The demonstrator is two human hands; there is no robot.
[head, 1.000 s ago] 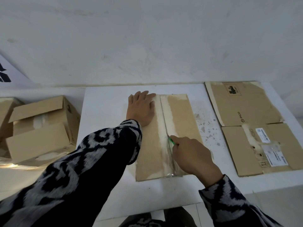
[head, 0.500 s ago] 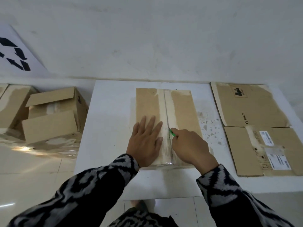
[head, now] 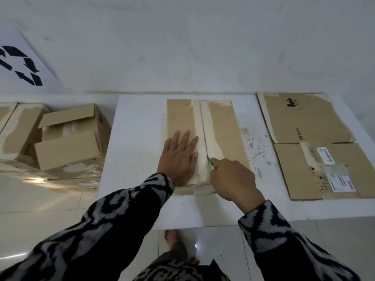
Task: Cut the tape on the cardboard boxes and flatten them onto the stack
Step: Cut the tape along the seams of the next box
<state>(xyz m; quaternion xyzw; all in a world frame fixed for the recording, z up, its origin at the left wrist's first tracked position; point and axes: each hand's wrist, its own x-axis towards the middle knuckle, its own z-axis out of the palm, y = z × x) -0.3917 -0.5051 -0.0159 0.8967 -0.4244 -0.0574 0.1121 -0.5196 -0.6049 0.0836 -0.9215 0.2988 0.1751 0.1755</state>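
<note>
Sealed cardboard box [head: 221, 126] lies at the centre of the white counter [head: 138, 126], its taped centre seam [head: 204, 128] running from 12 to 6 o'clock. Left hand [head: 179, 157] lies flat with fingers straight, pressing the box's left flap just at 9 o'clock of the seam. Right hand [head: 233, 179] is curled round a green-handled cutter [head: 211, 164], only the tip showing, set on the seam near the 6 o'clock end. Step in hand, by my reading: slitting the top tape; whether the length above the blade is already parted I cannot tell. Next move likely calls for drawing the blade straight along the seam, shallow, with the bracing fingers kept off the line. Stack of flattened cardboard [head: 304, 122] sits at 3 o'clock on the counter, well apart. At 9 o'clock, on the floor, more boxes [head: 67, 151] wait, one with flaps open. Recycling sign [head: 20, 64] at 10 o'clock.
</note>
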